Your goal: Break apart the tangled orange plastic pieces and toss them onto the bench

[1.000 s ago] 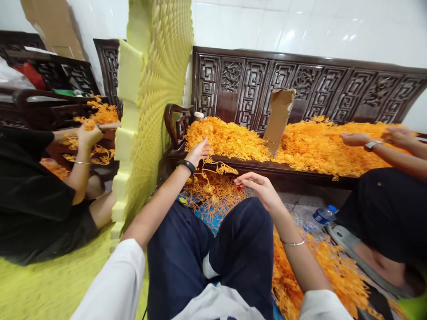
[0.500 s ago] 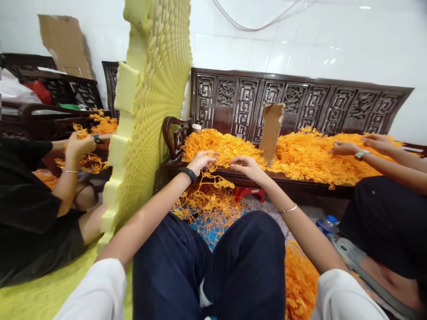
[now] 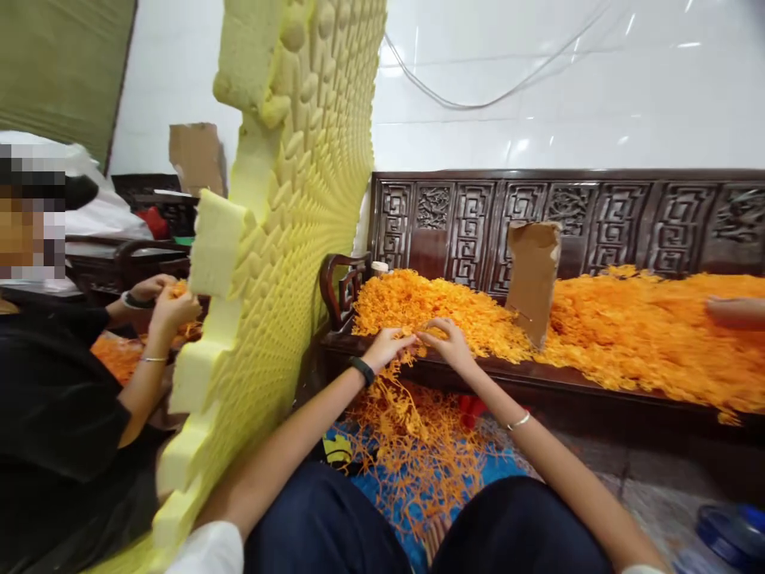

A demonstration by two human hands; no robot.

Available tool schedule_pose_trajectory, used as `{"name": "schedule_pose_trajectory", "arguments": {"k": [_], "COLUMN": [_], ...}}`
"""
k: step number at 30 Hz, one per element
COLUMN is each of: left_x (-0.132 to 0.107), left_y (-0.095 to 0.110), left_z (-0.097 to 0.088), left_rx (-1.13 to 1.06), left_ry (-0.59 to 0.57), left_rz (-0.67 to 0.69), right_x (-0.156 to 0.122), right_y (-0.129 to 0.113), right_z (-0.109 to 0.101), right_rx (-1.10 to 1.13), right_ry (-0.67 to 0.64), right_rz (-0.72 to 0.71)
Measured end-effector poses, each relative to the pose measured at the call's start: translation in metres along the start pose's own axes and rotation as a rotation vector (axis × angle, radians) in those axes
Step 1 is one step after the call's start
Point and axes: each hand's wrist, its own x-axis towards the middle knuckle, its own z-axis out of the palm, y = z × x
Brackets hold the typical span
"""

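Note:
My left hand, with a dark band on its wrist, pinches an orange branching strand that looks like plastic sprue with small flower-like bits. The strand dangles below it over the bench's front edge. Close beside it, my right hand has thumb and fingertips brought together at the upper end of the strand; what lies between them is too small to make out. Behind both hands, a heap of small orange pieces covers the left part of the dark wooden bench. More orange strands lie below, between my knees.
A cardboard piece stands upright between the left heap and a larger orange heap. A yellow foam mat rises on my left, with a co-worker's hands beyond it. At right are another person's hand and a blue-capped bottle.
My hands have come together, fingertips nearly touching. The view has turned left and up, so the scene sits lower and further right. The co-worker on the left has brought both hands together.

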Motion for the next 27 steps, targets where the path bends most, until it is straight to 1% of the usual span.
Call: {"name": "schedule_pose_trajectory", "arguments": {"k": [3, 5, 8, 11, 15, 19, 23, 27], "left_x": [-0.002, -0.005, -0.012, -0.018, -0.025, -0.029, -0.03, -0.029], "left_y": [-0.016, -0.022, -0.022, -0.015, -0.005, 0.003, 0.006, -0.001], "left_z": [0.004, 0.008, 0.012, 0.014, 0.015, 0.011, 0.009, 0.013], "left_rx": [0.122, 0.211, 0.349, 0.485, 0.646, 0.752, 0.784, 0.75], "left_ry": [0.012, -0.001, -0.029, -0.049, -0.086, -0.099, -0.09, -0.121], "left_rz": [0.028, 0.057, 0.11, 0.152, 0.195, 0.216, 0.211, 0.211], "right_x": [-0.012, -0.018, -0.025, -0.033, -0.048, -0.057, -0.058, -0.058], "right_y": [0.012, 0.015, 0.017, 0.015, 0.009, 0.008, 0.005, -0.003], "right_z": [0.013, 0.016, 0.01, -0.001, -0.011, -0.01, -0.006, -0.007], "right_rx": [0.094, 0.16, 0.222, 0.25, 0.268, 0.267, 0.268, 0.249], "right_ry": [0.033, 0.037, 0.067, 0.092, 0.071, 0.039, 0.041, 0.078], "right_rz": [0.086, 0.158, 0.268, 0.343, 0.387, 0.432, 0.449, 0.44]}}
